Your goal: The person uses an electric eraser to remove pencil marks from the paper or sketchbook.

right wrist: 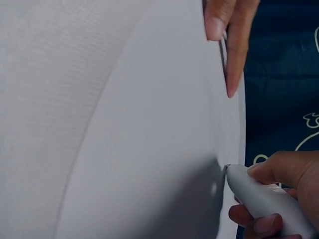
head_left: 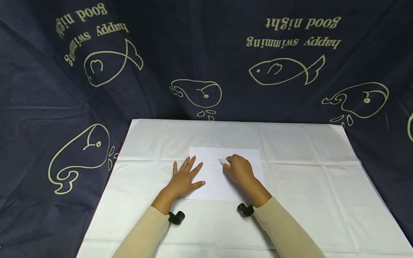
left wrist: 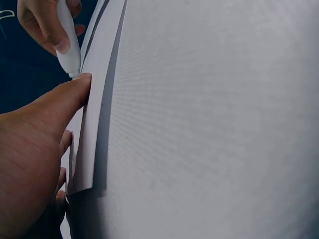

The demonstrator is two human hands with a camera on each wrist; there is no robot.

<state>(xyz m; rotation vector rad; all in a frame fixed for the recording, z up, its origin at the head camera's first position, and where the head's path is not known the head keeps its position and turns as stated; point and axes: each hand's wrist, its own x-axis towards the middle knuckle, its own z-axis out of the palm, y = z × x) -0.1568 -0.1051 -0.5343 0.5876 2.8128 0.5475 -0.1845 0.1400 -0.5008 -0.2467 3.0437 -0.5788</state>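
Note:
A blank white sheet of paper (head_left: 213, 188) lies on the white-covered table. My left hand (head_left: 182, 182) rests over its left edge, fingers straight and spread, with the thumb and fingertips on the paper. In my right hand (head_left: 240, 170) is a thick white pen-shaped tool (right wrist: 264, 199) with a small dark tip. Thumb and fingers curl round its body, and the tip meets the upper middle part of the sheet, pointing left. The left wrist view shows the sheet's near corner lifted slightly off the cloth. I cannot tell the tool's exact kind.
A creased white cloth (head_left: 306, 193) covers the table on all sides of the paper. Behind and to the left hangs a dark blue curtain (head_left: 193, 43) with fish and whale drawings and upside-down lettering. Black wrist cameras (head_left: 176, 217) sit at both beige sleeves (head_left: 287, 227).

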